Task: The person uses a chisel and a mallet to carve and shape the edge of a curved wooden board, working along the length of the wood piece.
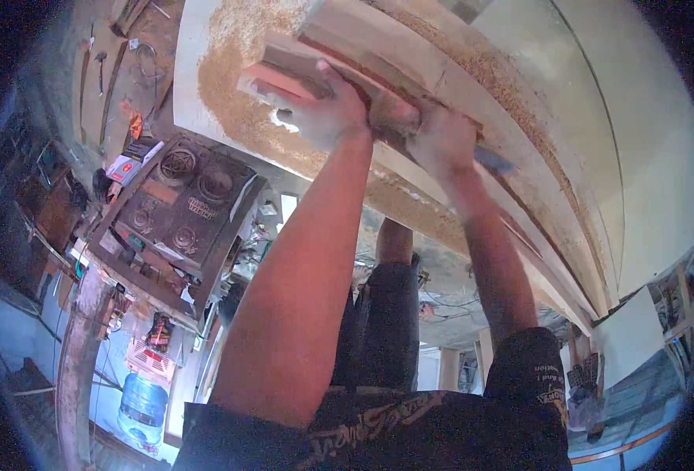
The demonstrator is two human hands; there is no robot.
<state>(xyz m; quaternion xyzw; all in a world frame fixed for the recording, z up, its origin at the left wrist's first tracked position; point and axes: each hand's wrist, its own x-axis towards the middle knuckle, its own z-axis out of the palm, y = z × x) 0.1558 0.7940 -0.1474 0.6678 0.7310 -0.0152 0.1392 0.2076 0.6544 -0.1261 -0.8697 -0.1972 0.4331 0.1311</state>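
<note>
Left hand (pixel 327 118): loosely open along wood piece (pixel 280 85).
Right hand (pixel 445 143): blurred, closure and hold unclear.
Sawdust (pixel 223 94): beside left hand, apparently mid-shaping.
Next move: likely calls for steadiness.

Your left forearm (pixel 300 275) is bare, comes up from the lower edge and leans right toward the wrist (pixel 353 145). There the left hand (pixel 329 116) bends off to the left, fingers spread, one digit sticking up apart from the others. Your right forearm (pixel 497 263), also bare past the elbow, angles up and left; right hand (pixel 445 140) is curled closed, knuckles up, finger detail blurred. Both arms reach forward, converging. Hands sit near each other, not touching, left one slightly higher in view. Below, between your arms, one leg (pixel 394 243) shows, partly bare. Torso (pixel 409 432) fills the bottom.
</note>
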